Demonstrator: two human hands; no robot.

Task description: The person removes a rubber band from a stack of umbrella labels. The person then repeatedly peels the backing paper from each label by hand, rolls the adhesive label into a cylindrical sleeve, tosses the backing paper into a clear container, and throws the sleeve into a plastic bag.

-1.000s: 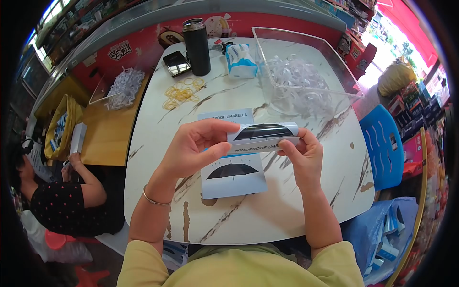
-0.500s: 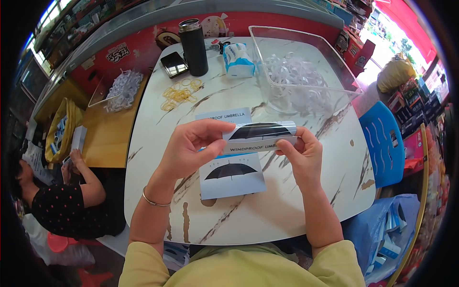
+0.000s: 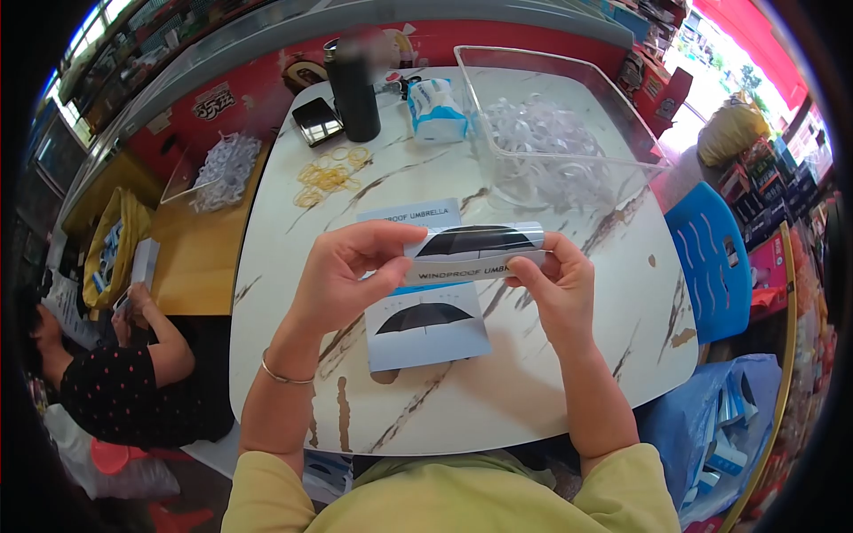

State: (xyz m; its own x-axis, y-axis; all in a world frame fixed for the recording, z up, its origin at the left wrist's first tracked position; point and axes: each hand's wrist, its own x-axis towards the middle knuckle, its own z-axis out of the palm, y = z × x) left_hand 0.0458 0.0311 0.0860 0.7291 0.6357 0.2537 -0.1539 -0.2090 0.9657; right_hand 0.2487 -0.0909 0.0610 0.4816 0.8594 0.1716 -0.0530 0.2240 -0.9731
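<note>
Left of centre, the left hand [image 3: 342,271] has thumb and index finger closed on one end of a rolled umbrella sheet [image 3: 480,244], mid-frame over flat printed sheets [image 3: 426,329]. Right of centre, the right hand [image 3: 564,289] clamps the other end. Only a slight leftward drift in the frame has just occurred, so the roll seems held steady, its form unaltered.

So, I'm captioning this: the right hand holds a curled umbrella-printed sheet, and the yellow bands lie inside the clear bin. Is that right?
Not quite: the yellow bands lie on the tabletop, outside the clear bin, as the head view shows. The right hand does hold a curled umbrella-printed sheet.
</note>
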